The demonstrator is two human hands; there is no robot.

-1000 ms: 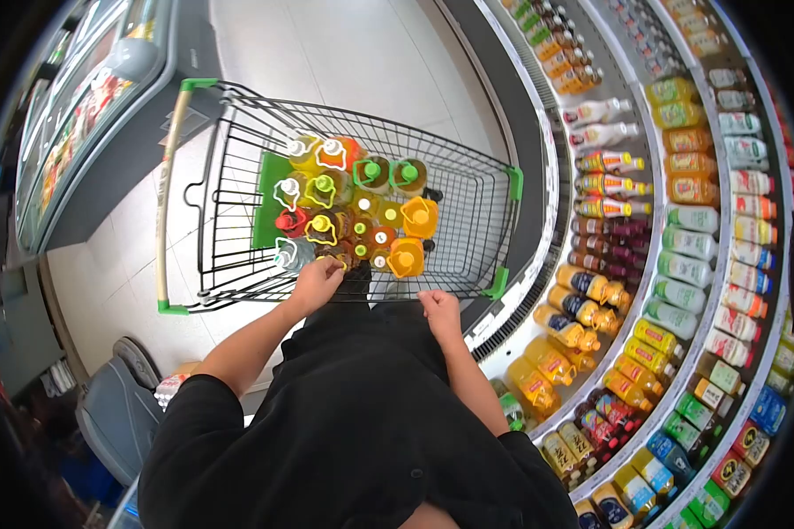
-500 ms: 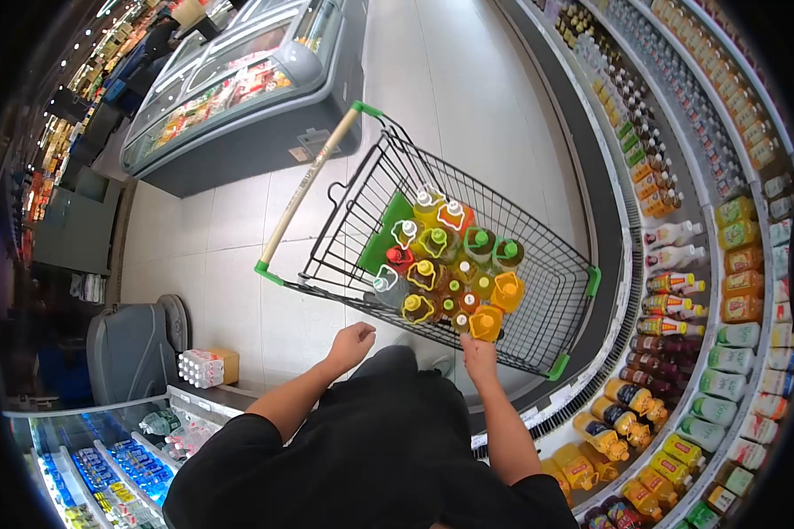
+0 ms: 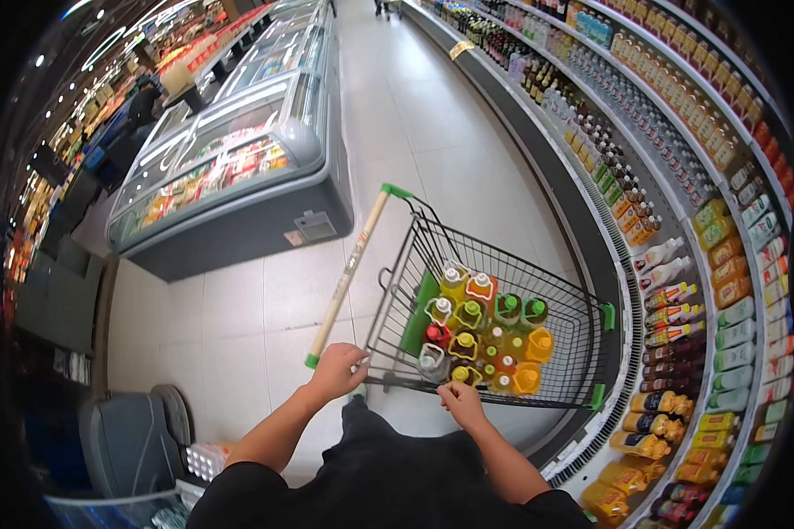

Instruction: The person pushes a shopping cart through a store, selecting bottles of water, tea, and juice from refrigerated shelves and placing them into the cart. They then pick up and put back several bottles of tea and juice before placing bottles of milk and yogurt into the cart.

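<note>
A black wire shopping cart (image 3: 556, 295) with green corners stands crosswise in front of me. Its pale handle (image 3: 355, 264) is on the left. Large bottles with loop handles fill the end near the handle, among them an orange-capped bottle (image 3: 527, 377), a green-capped bottle (image 3: 535, 311) and a red-capped bottle (image 3: 437, 334). My left hand (image 3: 336, 371) is by the handle's lower end and the basket's near corner, fingers loosely bent and apart, holding nothing visible. Just outside the near side rail, below the bottles, my right hand (image 3: 462, 404) has its fingers curled in with nothing visible in them.
Drink shelves (image 3: 622, 282) curve along the right, stocked with bottles. Glass-topped freezers (image 3: 238, 194) stand left of the tiled aisle (image 3: 415, 132). A grey floor machine (image 3: 132, 441) and a wrapped bottle pack (image 3: 206, 459) are at lower left.
The view has tilted up, showing more aisle. My left hand has come closer to the handle and cart corner. My right hand has shifted left along the near rail, away from the orange-capped bottle.
</note>
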